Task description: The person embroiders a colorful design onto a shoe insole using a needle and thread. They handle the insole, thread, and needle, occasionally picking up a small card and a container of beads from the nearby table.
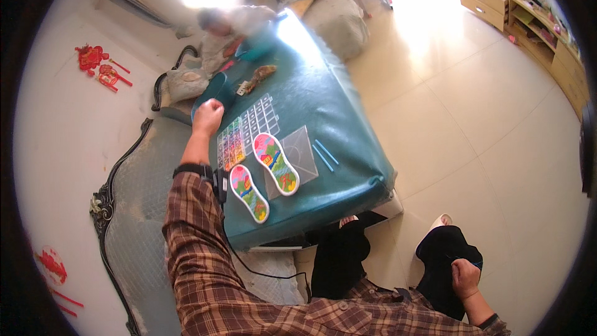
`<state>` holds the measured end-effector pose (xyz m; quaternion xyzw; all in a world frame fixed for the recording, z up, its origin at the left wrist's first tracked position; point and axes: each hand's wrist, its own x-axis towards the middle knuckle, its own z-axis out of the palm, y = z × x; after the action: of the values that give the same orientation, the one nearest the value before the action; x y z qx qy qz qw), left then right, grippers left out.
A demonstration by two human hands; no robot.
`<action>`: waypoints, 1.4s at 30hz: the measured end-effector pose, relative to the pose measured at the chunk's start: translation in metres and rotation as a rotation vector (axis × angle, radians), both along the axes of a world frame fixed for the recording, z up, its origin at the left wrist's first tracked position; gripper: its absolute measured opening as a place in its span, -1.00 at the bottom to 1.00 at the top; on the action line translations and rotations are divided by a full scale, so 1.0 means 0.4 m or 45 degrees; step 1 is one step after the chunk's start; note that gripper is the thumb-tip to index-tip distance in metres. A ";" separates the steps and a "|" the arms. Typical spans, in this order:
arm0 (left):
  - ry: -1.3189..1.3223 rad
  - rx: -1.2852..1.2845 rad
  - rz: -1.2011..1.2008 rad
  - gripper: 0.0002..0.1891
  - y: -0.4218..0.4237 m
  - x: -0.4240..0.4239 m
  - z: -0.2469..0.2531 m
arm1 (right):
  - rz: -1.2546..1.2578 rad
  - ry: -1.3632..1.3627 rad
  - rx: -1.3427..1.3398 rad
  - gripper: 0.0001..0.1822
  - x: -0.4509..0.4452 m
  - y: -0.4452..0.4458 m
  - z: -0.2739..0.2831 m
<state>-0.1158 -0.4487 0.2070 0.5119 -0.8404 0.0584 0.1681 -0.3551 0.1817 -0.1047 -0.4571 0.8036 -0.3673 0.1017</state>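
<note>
My left hand [208, 115], closed like a fist, is over the teal-covered table beside a teal bin [217, 91]; whether it holds anything is hidden. At my right knee is my right hand [464, 276], fingers curled, with what looks like thin blue thread beside it. Two embroidered insoles with white edges lie on the table, one [276, 164] partly on a clear plastic sheet [303, 154], the other [249, 193] nearer me. Behind them stands a compartment box of colourful small pieces [231, 144], its clear gridded lid [260, 116] folded out. Two light-blue sticks [325, 155] lie to the right.
A black device [220, 185] with a cable lies at the table's left edge. Farther back are a brown bundle [261, 77] and another teal bin [256, 46], near a seated person [219, 32]. An upholstered headboard [144, 186] stands left. Drawers [482, 2] stand far right.
</note>
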 end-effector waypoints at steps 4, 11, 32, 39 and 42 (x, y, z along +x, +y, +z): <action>-0.286 -0.082 -0.182 -0.80 -0.062 -0.221 0.001 | -0.030 -0.007 0.063 -0.97 -0.015 -0.024 -0.013; -0.658 -0.141 -0.163 -0.62 -0.259 -0.354 -0.159 | -0.124 -0.118 0.225 -0.92 -0.042 -0.099 0.023; -0.032 -0.175 -0.154 -0.77 -0.369 -0.371 -0.093 | -0.044 -0.046 0.134 -0.95 -0.078 -0.202 0.002; 0.284 -0.425 -0.308 -0.74 -0.220 -0.291 0.191 | -0.038 0.005 -0.005 -0.96 -0.050 -0.111 -0.010; 0.461 -0.329 -0.327 -0.74 -0.112 -0.279 0.280 | -0.062 0.028 -0.068 -0.96 -0.025 -0.061 -0.005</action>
<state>-0.2273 -0.4936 0.3189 0.3774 -0.8403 0.0508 0.3858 -0.3651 0.1572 -0.1065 -0.4439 0.8056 -0.3859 0.0718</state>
